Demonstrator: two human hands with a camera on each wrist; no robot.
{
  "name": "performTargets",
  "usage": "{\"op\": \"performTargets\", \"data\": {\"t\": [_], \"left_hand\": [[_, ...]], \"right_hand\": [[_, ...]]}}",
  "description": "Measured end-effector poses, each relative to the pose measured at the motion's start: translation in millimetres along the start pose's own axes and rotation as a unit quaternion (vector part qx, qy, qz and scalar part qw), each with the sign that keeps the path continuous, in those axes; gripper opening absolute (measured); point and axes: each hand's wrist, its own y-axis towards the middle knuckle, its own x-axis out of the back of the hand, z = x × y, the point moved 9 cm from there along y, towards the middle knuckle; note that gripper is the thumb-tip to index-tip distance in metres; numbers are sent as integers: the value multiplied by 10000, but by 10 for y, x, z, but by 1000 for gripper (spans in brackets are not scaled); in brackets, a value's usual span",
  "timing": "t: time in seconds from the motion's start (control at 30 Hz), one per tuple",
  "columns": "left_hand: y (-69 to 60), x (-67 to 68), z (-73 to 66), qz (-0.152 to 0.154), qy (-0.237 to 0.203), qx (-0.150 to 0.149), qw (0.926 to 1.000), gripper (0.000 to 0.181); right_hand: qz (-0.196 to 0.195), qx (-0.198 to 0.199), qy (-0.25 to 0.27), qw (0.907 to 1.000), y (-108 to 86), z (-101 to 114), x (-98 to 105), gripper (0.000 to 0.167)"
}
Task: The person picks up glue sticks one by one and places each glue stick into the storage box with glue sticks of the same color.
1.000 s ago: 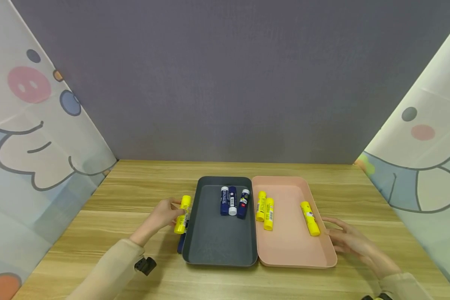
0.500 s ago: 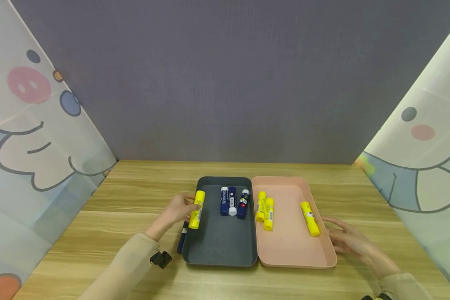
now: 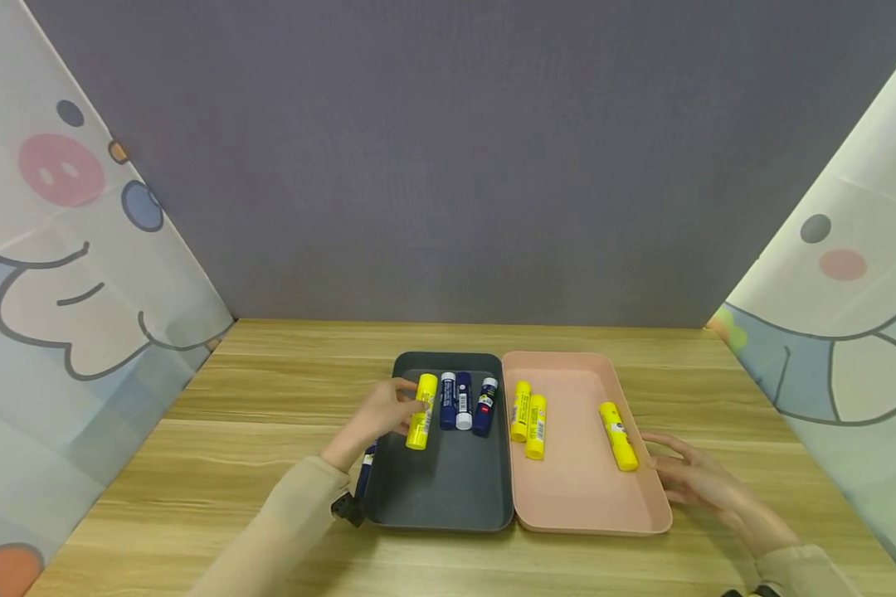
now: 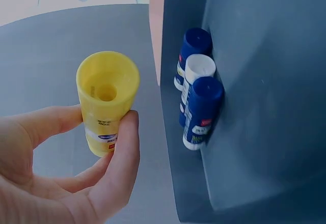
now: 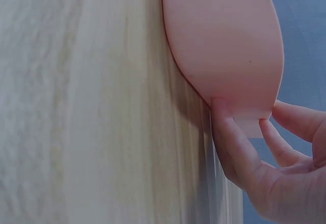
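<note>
In the head view my left hand (image 3: pixel 383 412) holds a yellow glue stick (image 3: pixel 421 419) above the left side of the dark grey tray (image 3: pixel 444 489). The left wrist view shows thumb and fingers pinching this glue stick (image 4: pixel 104 114) around its middle, its hollow end facing the camera. Three dark blue glue sticks (image 3: pixel 464 402) lie side by side in the grey tray, right of the held one. My right hand (image 3: pixel 698 479) touches the outer right wall of the pink tray (image 3: pixel 582 502); the right wrist view has its fingertips against that wall (image 5: pixel 229 51).
Inside the pink tray are three yellow glue sticks, two near its left wall (image 3: pixel 535 427) and one by its right wall (image 3: pixel 618 437). Another blue glue stick (image 3: pixel 366 470) lies on the wooden table (image 3: pixel 291 365) against the grey tray's left side, partly hidden. The trays stand side by side.
My left hand has carried the yellow glue stick rightward, from beside the grey tray's left edge to over the tray. My right hand stays in place at the pink tray.
</note>
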Motion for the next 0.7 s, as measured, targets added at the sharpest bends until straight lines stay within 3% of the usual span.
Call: {"op": "performTargets", "data": {"t": [0.47, 0.7], "left_hand": [[63, -322, -188, 399, -244, -202, 9987, 45], [117, -501, -271, 580, -351, -230, 9974, 48]], "right_hand": [[189, 50, 145, 9997, -2, 7, -25, 33], [52, 2, 39, 10000, 1, 9, -6, 31]]}}
